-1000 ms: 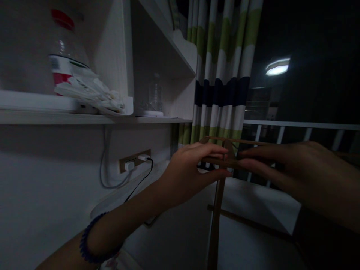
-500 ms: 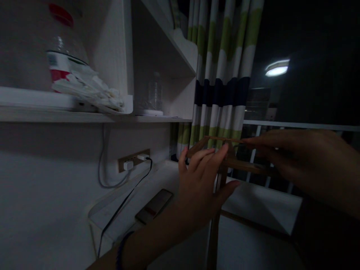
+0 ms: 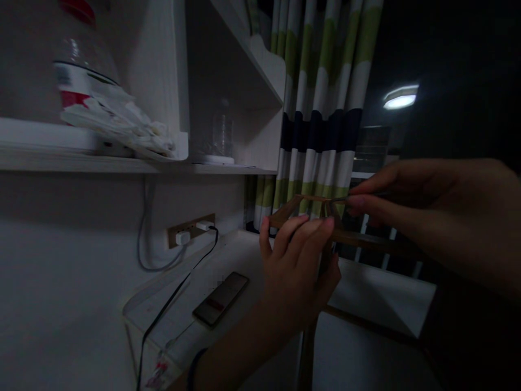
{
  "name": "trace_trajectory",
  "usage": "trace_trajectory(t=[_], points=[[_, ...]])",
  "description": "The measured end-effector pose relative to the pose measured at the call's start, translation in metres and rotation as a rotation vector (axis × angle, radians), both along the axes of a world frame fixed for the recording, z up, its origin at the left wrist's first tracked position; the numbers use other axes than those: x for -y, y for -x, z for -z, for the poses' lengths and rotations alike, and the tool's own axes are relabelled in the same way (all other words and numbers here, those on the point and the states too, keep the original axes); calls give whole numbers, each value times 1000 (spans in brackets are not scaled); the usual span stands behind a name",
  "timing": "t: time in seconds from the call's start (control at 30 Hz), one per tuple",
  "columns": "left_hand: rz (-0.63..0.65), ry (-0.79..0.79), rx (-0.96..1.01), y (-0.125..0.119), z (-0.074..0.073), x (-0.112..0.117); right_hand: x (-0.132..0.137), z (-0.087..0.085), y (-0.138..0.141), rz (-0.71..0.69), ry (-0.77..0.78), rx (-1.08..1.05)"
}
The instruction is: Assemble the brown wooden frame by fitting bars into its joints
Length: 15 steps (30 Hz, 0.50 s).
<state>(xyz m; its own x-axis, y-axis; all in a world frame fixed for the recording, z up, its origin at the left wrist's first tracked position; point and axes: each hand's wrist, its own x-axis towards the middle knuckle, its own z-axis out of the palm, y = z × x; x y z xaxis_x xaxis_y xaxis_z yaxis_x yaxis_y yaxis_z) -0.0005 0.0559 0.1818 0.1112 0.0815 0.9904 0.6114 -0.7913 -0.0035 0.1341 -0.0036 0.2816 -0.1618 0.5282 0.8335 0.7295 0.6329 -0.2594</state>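
In dim light a thin wooden frame (image 3: 366, 239) of brown slats stands upright in front of me. My left hand (image 3: 299, 269) wraps its fingers round the frame's front rail and upright post. My right hand (image 3: 427, 212) reaches in from the right, thumb and forefinger pinched on the frame's upper back rail near its corner. The lower part of the post drops out of view below my left hand.
A white shelf (image 3: 122, 163) holds a red-capped bottle (image 3: 77, 70), a crumpled white bag (image 3: 122, 127) and a clear bottle (image 3: 222, 133). A phone (image 3: 222, 298) lies on a ledge below a wall socket (image 3: 189, 233) with cables. A striped curtain (image 3: 321, 108) and white railing stand behind.
My left hand slid down from the top rail and closed round the post and front rail. My right hand rose and pinched the upper back rail. The view shifted slightly, revealing the phone.
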Motion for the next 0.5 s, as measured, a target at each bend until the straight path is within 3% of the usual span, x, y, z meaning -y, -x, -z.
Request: trace_trajectory(t=[0.2, 0.5], points=[[1, -28, 14, -1, 0, -1, -5, 2, 2, -111, 168, -119], [-9, -70, 34, -4, -2, -2, -6, 4, 5, -229, 206, -199]])
